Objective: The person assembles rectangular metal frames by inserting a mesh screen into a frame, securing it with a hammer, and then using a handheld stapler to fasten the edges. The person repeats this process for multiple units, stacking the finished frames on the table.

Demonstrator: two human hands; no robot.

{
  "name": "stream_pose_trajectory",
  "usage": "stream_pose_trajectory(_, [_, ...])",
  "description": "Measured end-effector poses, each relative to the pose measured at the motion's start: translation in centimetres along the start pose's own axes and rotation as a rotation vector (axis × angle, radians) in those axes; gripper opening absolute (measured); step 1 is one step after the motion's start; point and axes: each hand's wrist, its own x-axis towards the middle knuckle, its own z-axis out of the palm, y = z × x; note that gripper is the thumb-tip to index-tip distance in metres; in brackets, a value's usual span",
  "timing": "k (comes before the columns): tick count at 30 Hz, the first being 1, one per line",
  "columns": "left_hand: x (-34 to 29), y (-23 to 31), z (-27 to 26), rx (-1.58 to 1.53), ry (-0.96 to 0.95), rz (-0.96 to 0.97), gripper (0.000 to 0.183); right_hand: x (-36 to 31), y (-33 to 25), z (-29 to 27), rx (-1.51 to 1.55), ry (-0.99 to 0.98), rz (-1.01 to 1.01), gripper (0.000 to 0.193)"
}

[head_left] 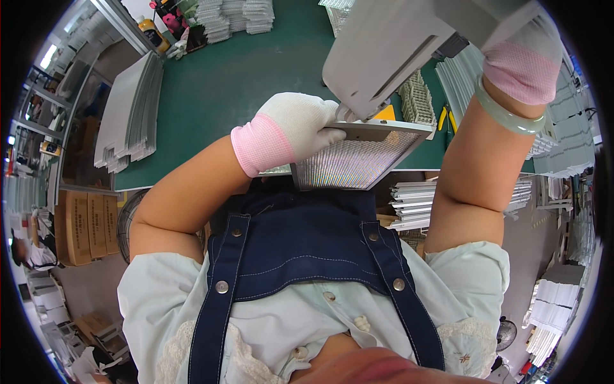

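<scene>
My left hand [291, 126], in a white glove with a pink cuff, grips the upper frame edge of a silvery mesh filter panel [348, 161]. Its thumb lies along the frame and the fingers are closed over the edge. The panel stands tilted at the table's front edge, against the nose of a grey machine head [390, 57]. My right hand [523, 64], gloved the same way, is raised at the right side of that machine. The machine's body hides its fingers, so what they hold cannot be seen.
Flat metal strips [131, 109] stand stacked on the green table [236, 70] at left. Small parts [417, 99] and yellow-handled pliers [448, 118] lie right of the machine. More panels [467, 80] are stacked further right. Cardboard boxes [86, 227] and a fan [130, 221] stand below left.
</scene>
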Motion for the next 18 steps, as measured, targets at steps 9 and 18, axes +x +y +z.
stream_pose_trajectory(9, [0.5, -0.4, 1.1, 0.010, 0.068, 0.109, 0.032, -1.8, 4.4, 4.9, 0.309, -0.207, 0.104, 0.028])
stream_pose_trajectory(18, [1.3, 1.2, -0.7, -0.052, -0.203, -0.088, 0.034, -3.4, 5.6, 4.0, 0.585, -0.205, 0.468, 0.032])
